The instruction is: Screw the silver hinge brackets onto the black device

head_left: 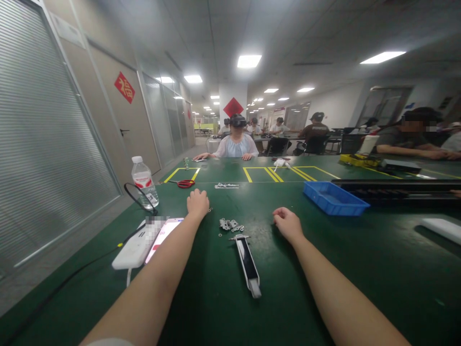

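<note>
My left hand (pixel 198 203) rests on the green table with its fingers curled under. Whatever it may hold is hidden. Small metal rings (pixel 211 210) lie just beside it. My right hand (pixel 288 223) lies farther right, fingers loosely closed, with nothing visible in them. Between the hands is a small pile of grey metal brackets (pixel 231 225), with a few rings around it. Closer to me lies a long narrow device (pixel 247 262) with a white frame, a dark strip and a thin rod across its far end. Neither hand touches it.
At left stand a water bottle (pixel 143 182), a white box (pixel 133 247) with a cable and a lit phone (pixel 163 238). Red-handled scissors (pixel 186 183) lie beyond. A blue tray (pixel 334 198) is at right, near a black rail (pixel 396 192). A person (pixel 236 142) sits opposite.
</note>
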`<state>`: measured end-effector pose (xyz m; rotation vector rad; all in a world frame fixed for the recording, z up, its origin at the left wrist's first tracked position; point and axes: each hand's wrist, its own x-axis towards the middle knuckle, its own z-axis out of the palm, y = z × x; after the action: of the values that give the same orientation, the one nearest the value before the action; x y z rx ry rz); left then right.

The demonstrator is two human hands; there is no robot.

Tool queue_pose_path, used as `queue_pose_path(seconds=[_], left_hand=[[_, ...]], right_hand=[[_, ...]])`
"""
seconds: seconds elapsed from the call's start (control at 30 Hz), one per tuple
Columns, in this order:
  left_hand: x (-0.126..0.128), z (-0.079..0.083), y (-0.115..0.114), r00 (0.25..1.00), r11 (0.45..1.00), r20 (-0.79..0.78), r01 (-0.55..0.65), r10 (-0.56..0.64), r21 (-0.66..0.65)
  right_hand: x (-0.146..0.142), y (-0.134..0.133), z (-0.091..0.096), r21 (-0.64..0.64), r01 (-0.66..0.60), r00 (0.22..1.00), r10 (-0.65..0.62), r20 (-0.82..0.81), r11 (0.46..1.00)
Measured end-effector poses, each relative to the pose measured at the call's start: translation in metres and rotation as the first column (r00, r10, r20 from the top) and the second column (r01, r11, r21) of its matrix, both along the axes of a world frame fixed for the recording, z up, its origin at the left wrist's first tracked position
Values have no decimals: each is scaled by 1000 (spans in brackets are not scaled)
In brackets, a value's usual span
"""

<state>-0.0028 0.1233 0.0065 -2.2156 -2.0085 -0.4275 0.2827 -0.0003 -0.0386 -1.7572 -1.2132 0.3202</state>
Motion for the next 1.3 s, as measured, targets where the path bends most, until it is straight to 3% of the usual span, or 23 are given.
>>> queue_pose_path(seconds=[0.2,0.33,0.43,0.5,0.57,0.6,0.67,0.73,0.83,0.93,1.0,1.07,1.17,1.23,1.3], left_hand=[[-24,3,11,999,993,-45,20,-25,-114],[-37,17,7,998,992,-11,66,-68,-111],[-61,37,-7,993,993,44,113,-114,27],[-91,49,-20,961,930,186,132,-205,343],[-129,55,-32,944,853,280,2,-173,522],[-150,54,-36,941,861,322,-74,-107,503],[-187,46,-42,938,943,341,-167,62,287],[-216,33,-44,946,980,301,-163,123,112],[-238,16,-43,942,987,297,-141,158,-79],[-243,11,-41,934,990,332,-100,128,-100],[-243,18,-42,937,990,329,-84,116,-111],[-240,31,-46,938,986,308,-133,159,-103],[-214,58,-60,924,961,287,-275,252,41],[-176,74,-76,930,943,351,-208,108,260],[-124,80,-95,900,964,406,48,-155,262]], right_hand=[[3,3,-4,-28,-11,1000,11,16,1000],[6,6,-9,-49,-29,1000,29,6,998],[6,5,-8,-36,-42,999,41,-30,998],[6,4,-7,-23,-50,998,49,-42,998],[5,3,-5,-8,-52,997,51,-49,999],[4,3,-4,0,-53,997,53,-53,999],[3,2,-2,17,-55,996,56,-68,998],[1,0,1,33,-59,994,62,-94,998],[-7,-6,9,45,-77,983,83,-162,996],[-18,-14,20,95,-126,968,143,-204,988],[-24,-19,27,122,-163,961,185,-206,979],[-28,-23,30,115,-219,950,238,-200,969],[-32,-24,30,65,-301,934,308,-179,951],[-35,-25,29,38,-329,932,331,-148,943],[-40,-26,29,20,-346,933,347,-93,938]])
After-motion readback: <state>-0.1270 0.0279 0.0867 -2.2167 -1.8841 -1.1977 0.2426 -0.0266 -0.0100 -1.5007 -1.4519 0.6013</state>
